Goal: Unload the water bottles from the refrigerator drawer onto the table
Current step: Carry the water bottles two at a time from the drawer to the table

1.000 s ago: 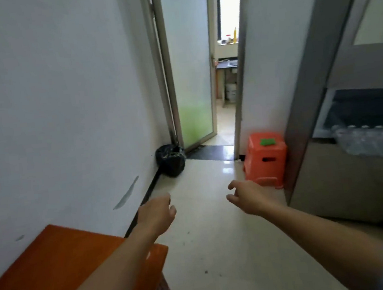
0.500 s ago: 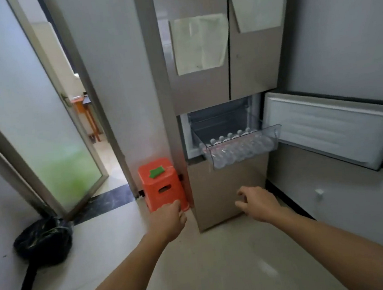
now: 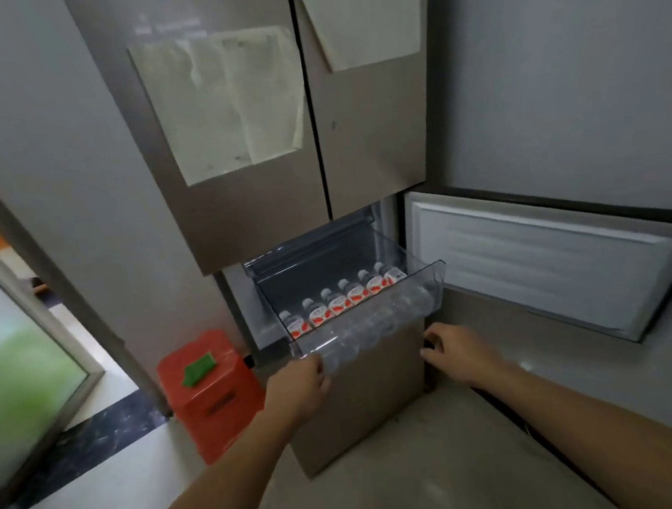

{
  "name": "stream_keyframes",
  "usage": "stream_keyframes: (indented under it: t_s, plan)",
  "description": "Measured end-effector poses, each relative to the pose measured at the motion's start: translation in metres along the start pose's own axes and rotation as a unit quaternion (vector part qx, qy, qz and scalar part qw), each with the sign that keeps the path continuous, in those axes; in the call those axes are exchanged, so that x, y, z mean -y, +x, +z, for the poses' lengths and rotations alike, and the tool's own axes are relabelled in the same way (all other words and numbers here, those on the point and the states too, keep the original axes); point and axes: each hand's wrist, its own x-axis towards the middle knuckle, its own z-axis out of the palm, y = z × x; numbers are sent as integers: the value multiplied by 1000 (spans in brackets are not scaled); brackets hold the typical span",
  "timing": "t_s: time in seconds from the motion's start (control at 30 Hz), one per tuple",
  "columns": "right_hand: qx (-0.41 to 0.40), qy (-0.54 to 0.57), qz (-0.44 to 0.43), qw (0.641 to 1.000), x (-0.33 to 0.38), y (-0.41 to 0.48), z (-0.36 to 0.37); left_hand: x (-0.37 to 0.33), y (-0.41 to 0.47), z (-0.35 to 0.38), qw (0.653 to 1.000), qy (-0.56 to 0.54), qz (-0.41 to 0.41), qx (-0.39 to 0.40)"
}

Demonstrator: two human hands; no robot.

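A clear plastic drawer (image 3: 437, 281) stands pulled out of the refrigerator (image 3: 262, 187). Several water bottles (image 3: 341, 303) with red-and-white labels lie in a row along its front. My left hand (image 3: 297, 383) is just under the drawer's front left corner, fingers curled, holding nothing. My right hand (image 3: 454, 351) hovers below the drawer's front right corner, fingers loosely apart and empty. The table is out of view.
The lower fridge door (image 3: 549, 270) hangs open to the right, beside my right arm. An orange plastic stool (image 3: 212, 393) with a green item on top stands left of the fridge. A glass door (image 3: 18, 379) and doorway lie at far left. Pale floor is underfoot.
My view has swung from the hallway and table to the fridge and drawn close to it. Both hands have risen to just under the drawer's front.
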Motion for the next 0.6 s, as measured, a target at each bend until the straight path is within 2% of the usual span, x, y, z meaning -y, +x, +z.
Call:
stream_keyframes:
  t_s: [0.33, 0.47, 0.6]
  plan:
    - [52, 2, -120, 991, 25, 214, -5, 19, 142, 11, 991, -27, -133, -12]
    - [103, -47, -168, 979, 55, 278, 18, 35, 163, 21, 980, -50, -193, -7]
    - [161, -75, -197, 964, 90, 330, 59, 56, 179, 25, 974, -56, -218, -11]
